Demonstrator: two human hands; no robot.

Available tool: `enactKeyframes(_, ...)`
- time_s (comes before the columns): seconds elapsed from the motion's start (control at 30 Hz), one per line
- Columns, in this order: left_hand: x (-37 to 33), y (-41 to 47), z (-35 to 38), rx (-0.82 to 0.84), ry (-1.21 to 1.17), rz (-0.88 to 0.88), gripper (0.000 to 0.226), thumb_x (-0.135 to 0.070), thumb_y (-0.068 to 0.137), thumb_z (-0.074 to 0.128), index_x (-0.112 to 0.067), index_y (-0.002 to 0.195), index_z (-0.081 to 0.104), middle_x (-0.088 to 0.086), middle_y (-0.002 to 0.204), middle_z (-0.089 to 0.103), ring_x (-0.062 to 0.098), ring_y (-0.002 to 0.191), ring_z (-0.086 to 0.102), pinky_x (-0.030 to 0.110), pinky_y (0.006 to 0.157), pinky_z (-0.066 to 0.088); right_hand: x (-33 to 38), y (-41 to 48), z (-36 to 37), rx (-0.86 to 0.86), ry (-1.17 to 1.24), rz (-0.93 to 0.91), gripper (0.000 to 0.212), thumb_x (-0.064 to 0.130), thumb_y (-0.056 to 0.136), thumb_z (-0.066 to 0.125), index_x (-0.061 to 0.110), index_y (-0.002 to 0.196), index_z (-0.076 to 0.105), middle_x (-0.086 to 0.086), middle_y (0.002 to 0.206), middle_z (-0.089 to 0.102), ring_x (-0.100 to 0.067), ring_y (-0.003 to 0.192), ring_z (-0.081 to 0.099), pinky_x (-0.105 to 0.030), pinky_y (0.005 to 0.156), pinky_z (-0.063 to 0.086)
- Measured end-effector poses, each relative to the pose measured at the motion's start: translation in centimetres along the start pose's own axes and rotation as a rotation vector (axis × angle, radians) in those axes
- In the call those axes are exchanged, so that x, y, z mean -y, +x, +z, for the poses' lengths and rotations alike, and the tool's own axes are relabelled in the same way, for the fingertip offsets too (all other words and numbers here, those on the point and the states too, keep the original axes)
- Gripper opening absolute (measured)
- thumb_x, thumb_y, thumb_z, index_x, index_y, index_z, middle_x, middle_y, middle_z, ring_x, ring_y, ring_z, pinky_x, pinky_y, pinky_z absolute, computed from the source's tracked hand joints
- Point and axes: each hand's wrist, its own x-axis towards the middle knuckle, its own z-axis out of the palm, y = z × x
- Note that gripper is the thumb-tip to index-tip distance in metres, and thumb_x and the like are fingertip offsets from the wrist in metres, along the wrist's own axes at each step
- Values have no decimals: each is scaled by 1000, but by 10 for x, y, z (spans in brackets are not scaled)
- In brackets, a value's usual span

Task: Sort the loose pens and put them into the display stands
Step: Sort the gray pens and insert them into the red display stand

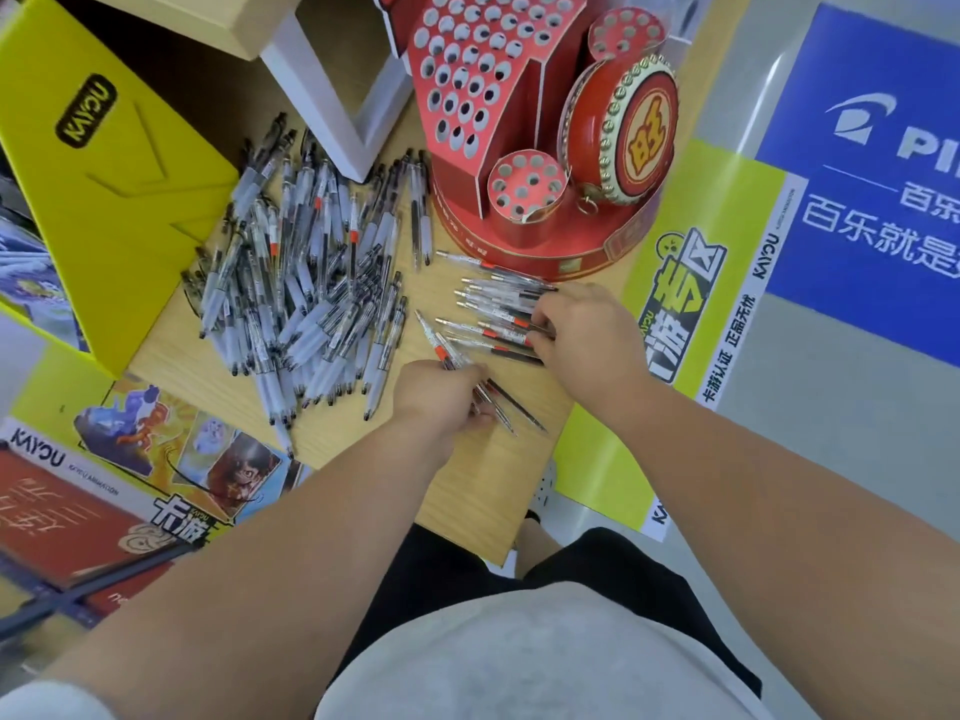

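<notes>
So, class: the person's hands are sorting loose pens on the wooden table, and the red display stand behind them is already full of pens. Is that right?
Not quite. The head view shows the red display stand with its holes empty, not full. The rest holds: both hands, left and right, are sorting loose pens on the wooden table.

Stationery shop: red retail display stand (498, 96) with pen holes, yellow branded carton (104, 163), brand floor graphics (878, 200), bulk pens (311, 267).
</notes>
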Motion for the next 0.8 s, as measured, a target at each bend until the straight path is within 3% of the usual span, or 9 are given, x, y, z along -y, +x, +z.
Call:
enactKeyframes(0.13, -1, -2, 0, 15, -36, -16, 20, -22, 98, 64, -2, 94, 64, 14, 73, 64, 27, 60, 70, 40, 64, 63, -7, -20, 1, -27, 32, -55, 30, 43, 81, 77, 14, 90, 71, -3, 83, 64, -27, 85, 60, -33, 73, 46)
enactKeyframes(0.27, 1, -2, -3, 9, -45, 3, 20, -25, 100, 63, -6, 96, 59, 15, 81, 67, 23, 59, 70, 32, 58, 60, -6, -39, 2, 203, -12, -115, 46, 61, 77, 72, 18, 91, 66, 1, 86, 62, -22, 87, 58, -32, 71, 47)
enactKeyframes(0.33, 3, -1, -6, 21, -50, 14, 24, -28, 101, 62, -5, 95, 59, 15, 80, 69, 23, 61, 72, 31, 58, 60, -3, -43, 4, 283, -41, -109, 41, 59, 81, 69, 19, 89, 65, 3, 86, 63, -20, 88, 59, -33, 71, 51)
enactKeyframes(0.53, 7, -2, -11, 43, -65, -4, 27, -25, 104, 56, 0, 98, 63, 18, 78, 63, 28, 65, 62, 30, 55, 58, 7, -37, 4, 257, -92, -43, 21, 38, 91, 59, 19, 86, 67, 2, 85, 63, -22, 80, 62, -29, 64, 49)
enactKeyframes(0.63, 11, -2, -13, 10, 61, 12, 32, -31, 100, 59, -6, 82, 66, 13, 71, 64, 24, 59, 59, 34, 58, 54, 6, -29, 1, 213, -91, 18, 16, 33, 91, 60, 18, 86, 66, 0, 87, 63, -24, 78, 63, -33, 63, 53)
enactKeyframes(0.8, 17, -5, -13, 1, 267, 20, 31, -31, 93, 64, -2, 83, 69, 10, 69, 64, 22, 50, 56, 28, 50, 42, 6, -22, -2, 222, -118, 70, 19, 30, 91, 55, 18, 84, 67, -2, 84, 64, -27, 79, 63, -33, 63, 51)
